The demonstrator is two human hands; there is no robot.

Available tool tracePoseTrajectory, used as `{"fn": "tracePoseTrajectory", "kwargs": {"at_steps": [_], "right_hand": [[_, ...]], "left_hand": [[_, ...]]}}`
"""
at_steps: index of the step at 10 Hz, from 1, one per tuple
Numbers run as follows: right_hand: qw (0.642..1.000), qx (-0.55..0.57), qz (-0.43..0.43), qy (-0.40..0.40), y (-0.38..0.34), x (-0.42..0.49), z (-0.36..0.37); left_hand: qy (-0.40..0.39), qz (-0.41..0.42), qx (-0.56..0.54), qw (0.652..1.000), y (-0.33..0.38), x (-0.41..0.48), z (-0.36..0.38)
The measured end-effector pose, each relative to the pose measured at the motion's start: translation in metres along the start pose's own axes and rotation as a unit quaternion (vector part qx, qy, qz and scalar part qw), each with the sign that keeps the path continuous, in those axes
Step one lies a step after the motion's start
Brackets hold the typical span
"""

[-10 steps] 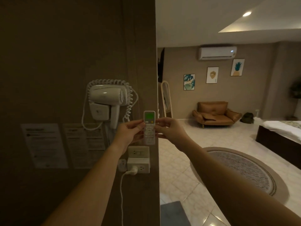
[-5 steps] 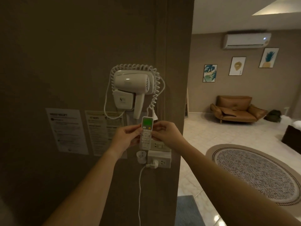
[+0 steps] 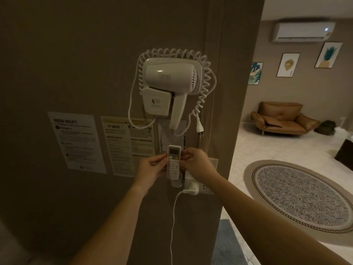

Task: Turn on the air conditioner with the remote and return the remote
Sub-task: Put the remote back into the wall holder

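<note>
The white remote (image 3: 173, 161) stands upright against the brown wall, its small screen at the top no longer glowing green. My left hand (image 3: 150, 170) pinches its left edge and my right hand (image 3: 197, 165) pinches its right edge. Its lower end sits at a clear wall holder (image 3: 175, 182); how far in it is, I cannot tell. The white air conditioner (image 3: 301, 31) hangs high on the far wall at the upper right, with a small light lit on its front.
A white wall hair dryer (image 3: 170, 79) with a coiled cord hangs just above the remote. A socket block (image 3: 204, 186) with a white plug and cord sits right below my right hand. Printed notices (image 3: 76, 142) are stuck on the wall to the left. The wall corner runs down on the right.
The view has swung left and closer to the wall. Both hands have lowered the remote from beside the wall corner down to the holder under the hair dryer. Its screen has gone from green to dim.
</note>
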State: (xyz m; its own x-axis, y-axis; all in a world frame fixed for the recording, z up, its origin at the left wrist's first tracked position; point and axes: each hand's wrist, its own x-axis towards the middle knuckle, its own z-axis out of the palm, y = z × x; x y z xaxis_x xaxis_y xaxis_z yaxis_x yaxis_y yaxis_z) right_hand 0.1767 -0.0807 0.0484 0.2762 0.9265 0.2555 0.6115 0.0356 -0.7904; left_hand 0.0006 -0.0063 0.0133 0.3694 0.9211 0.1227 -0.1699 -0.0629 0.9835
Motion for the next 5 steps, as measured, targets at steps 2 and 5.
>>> {"fn": "tracePoseTrajectory", "kwargs": {"at_steps": [2,5], "right_hand": [[0.999,-0.036,-0.002,0.011,0.018,0.013,0.011],[0.995,-0.103,-0.008,-0.009,0.043,0.018,0.023]], "left_hand": [[0.007,-0.007,-0.007,1.0,-0.024,0.023,0.0],[-0.002,-0.037,0.031,0.999,-0.054,0.031,-0.001]]}}
